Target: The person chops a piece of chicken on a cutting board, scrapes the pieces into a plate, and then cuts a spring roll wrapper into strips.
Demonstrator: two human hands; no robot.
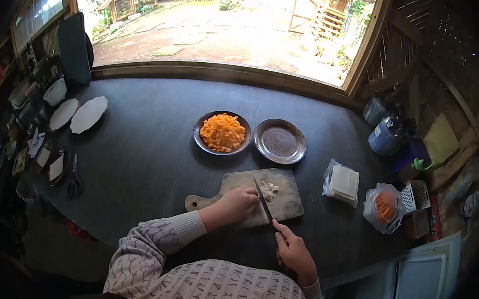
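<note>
On the dark table lies a wooden cutting board with its handle to the left. My right hand is closed round the handle of a knife, whose blade slants up and left over the board. Just left of the blade, my left hand is on the board with fingers curled; what they hold, if anything, is hidden. Small pale chopped pieces lie right of the blade. Beyond the board stand a plate heaped with orange pieces and an empty brown plate.
Pale square sheets in plastic and a bag of orange pieces lie to the right, near a white basket. Two white dishes and scissors are at the left. A window frame borders the table's far edge.
</note>
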